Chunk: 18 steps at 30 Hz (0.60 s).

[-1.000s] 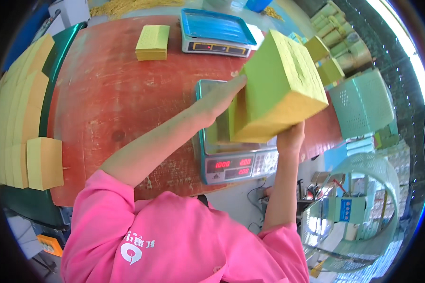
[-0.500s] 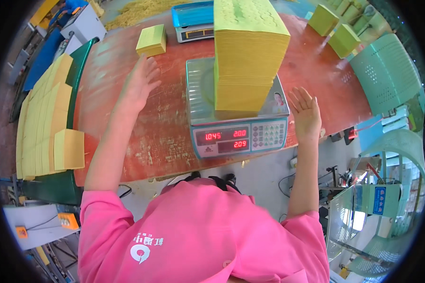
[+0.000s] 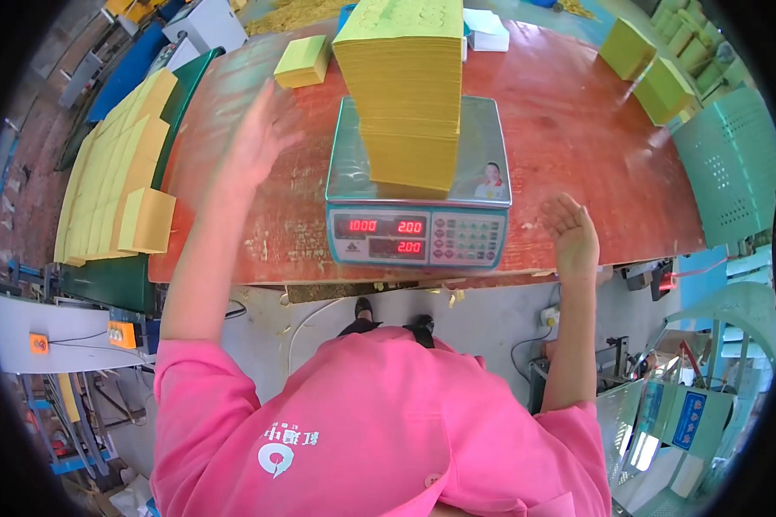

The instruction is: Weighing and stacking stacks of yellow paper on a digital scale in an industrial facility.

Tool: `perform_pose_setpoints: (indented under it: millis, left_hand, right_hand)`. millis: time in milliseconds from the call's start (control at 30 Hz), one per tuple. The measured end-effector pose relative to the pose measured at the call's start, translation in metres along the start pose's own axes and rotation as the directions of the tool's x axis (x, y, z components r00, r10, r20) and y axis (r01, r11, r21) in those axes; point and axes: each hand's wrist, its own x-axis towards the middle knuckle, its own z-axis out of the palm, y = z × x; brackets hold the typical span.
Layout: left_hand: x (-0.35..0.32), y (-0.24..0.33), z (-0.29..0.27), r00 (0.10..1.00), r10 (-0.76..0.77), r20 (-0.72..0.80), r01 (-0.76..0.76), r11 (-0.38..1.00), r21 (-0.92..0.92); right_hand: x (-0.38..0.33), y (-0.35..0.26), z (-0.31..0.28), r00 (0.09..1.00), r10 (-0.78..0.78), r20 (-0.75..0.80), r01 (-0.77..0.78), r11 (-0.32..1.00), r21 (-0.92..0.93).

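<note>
- The step in hand seems to be a weighing: the tall yellow stack [image 3: 409, 99] stands on the scale [image 3: 485, 129], and neither hand touches it; the red digits of the display [image 3: 362, 227] are lit.
- The left hand [image 3: 261, 129] is open and blurred, with its fingers spread near the small yellow stack [image 3: 302, 62]; it holds nothing, and whether it touches this small stack I cannot tell.
- The right hand [image 3: 571, 228] is also empty, to the right of the scale; its fingers are loosely bent, not closed.
- In my judgement, the next move calls for reading the display while the load stands free; for lifting, both hands should press evenly on opposite sides, because the many layers could slip.
- One second ago, both hands were on the tall stack, which was tilted over the scale; now it stands released; compared with half a second ago, the digits are different, while the hands remain apart from the load.
</note>
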Motion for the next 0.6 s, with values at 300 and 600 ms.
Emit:
perform_pose_setpoints:
  millis: [300,600]
  left_hand:
    - [0.008,0.060,0.048,0.981,0.153,0.124,-0.171,0.974,0.150]
    - [0.080,0.103,0.116,0.893,0.032,0.448,-0.121,0.978,0.172]
  right_hand:
    - [0.007,0.008,0.011,0.997,0.029,0.078,-0.035,0.997,0.073]
    - [0.008,-0.018,0.098,0.955,-0.081,0.286,0.085,0.996,-0.003]
